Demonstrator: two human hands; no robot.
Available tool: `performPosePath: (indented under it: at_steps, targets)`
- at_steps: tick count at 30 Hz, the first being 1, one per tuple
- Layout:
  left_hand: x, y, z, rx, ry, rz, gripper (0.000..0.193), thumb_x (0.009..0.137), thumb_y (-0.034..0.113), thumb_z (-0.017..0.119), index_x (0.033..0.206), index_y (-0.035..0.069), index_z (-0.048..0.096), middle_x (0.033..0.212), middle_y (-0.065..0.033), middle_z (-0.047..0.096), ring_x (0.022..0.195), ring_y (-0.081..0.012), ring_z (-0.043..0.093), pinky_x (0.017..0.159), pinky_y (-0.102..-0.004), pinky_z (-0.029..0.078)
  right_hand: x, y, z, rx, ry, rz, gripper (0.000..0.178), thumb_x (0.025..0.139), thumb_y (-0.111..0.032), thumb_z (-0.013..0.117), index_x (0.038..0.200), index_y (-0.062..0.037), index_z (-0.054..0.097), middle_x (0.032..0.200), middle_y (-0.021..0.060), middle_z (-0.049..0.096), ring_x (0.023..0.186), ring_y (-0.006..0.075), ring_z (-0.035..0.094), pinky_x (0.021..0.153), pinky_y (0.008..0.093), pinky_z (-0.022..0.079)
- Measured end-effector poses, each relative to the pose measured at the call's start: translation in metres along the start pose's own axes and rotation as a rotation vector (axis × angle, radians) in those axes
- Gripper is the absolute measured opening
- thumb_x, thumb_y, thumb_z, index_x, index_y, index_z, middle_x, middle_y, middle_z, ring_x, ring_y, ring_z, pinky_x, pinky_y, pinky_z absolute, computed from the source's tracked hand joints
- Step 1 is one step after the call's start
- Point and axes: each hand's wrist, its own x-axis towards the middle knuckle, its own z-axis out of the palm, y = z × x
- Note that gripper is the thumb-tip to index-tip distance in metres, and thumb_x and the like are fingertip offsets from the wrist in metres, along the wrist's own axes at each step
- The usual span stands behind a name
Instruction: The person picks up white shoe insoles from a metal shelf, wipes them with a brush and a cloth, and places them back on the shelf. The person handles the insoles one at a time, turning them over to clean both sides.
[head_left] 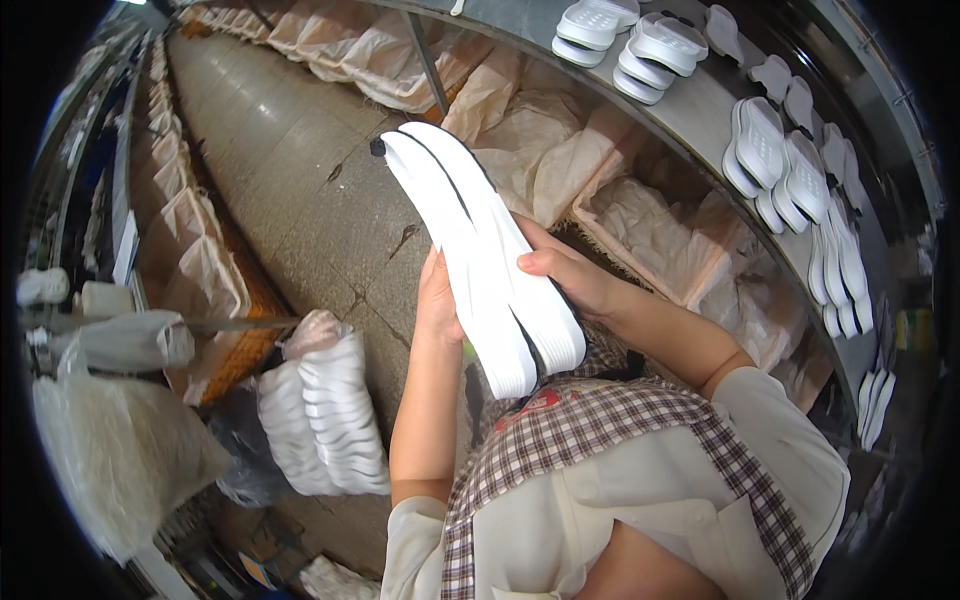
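Between my two hands is a pair of thick white shoe soles (482, 250), pressed together with their side walls facing up and dark edges showing. My left hand (438, 300) is closed against the left side of the pair, its fingers partly hidden behind it. On the right side my right hand (568, 270) grips the soles, the thumb lying on the white wall and the other fingers mostly out of sight. A small black piece (378, 147) shows at the far tip of the left sole.
More white soles (755, 150) lie in stacks along the grey bench (690, 120) curving round the right. Lined baskets (640, 215) stand below it, others (200, 270) at the left. A bundle of white soles (325, 410) and a plastic bag (120, 450) sit lower left.
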Motion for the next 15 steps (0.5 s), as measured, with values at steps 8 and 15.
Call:
performPosePath:
  at_steps: [8, 15]
  targets:
    - [0.047, 0.073, -0.059, -0.512, -0.284, -0.276, 0.049, 0.095, 0.031, 0.041, 0.13, -0.004, 0.043, 0.123, -0.0198, 0.055, 0.108, -0.0336, 0.059, 0.093, -0.0463, 0.049, 0.1, 0.025, 0.033, -0.269, 0.336, 0.037, 0.068, 0.089, -0.033, 0.048, 0.142, 0.0044, 0.026, 0.142, 0.0169, 0.033, 0.129, 0.0228, 0.035, 0.107, 0.0341, 0.028]
    - [0.096, 0.112, -0.078, -0.323, -0.144, -0.328, 0.057, 0.093, 0.029, 0.046, 0.138, -0.003, 0.031, 0.132, -0.0215, 0.048, 0.116, -0.0353, 0.053, 0.101, -0.0478, 0.041, 0.139, 0.005, 0.02, -0.313, 0.414, 0.003, 0.071, 0.088, -0.021, 0.06, 0.142, 0.006, 0.024, 0.141, 0.0233, 0.034, 0.126, 0.0273, 0.042, 0.103, 0.0351, 0.036]
